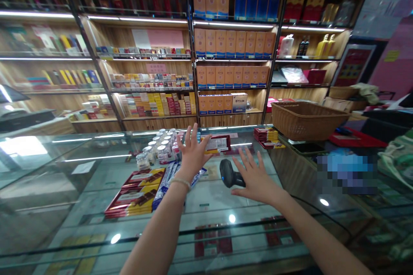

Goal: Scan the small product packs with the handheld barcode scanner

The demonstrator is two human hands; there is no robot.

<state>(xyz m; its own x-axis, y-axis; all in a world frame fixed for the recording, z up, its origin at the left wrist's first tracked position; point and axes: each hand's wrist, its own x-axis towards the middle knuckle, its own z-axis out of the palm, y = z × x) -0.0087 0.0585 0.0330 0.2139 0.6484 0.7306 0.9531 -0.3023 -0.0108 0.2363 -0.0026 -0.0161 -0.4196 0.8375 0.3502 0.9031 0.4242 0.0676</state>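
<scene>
1. the right hand (256, 180), right of center in the frame, spreads its fingers over the handle of a black scanner (227, 174); whether skin meets handle cannot be told. a glancing touch could spin the scanner on slick glass, and a dark cable (319, 210) at lower right, if it belongs to it, could snag.

2. the left hand (190, 154), near the center, also has its fingers splayed, pinching nothing. just beside its thumb lies a red-and-yellow pack (219, 142); contact cannot be told. a stray thumb could knock the pack askew, and a leftward sweep could topple the jars (163, 150) behind.

3. the glass counter (222, 200) fills the lower frame, glinting with reflections. chocolate bars (138, 193) and blue packets (166, 184) lie lower left, the packets partly hidden by a forearm; all could slide if an arm drags across.

4. farther back, at center right, stand a stack of bars (266, 139) and a wicker basket (306, 124).

5. across the background, lit wooden shelves (112, 32) display orange boxes (222, 41) and blue boxes (256, 2).
</scene>
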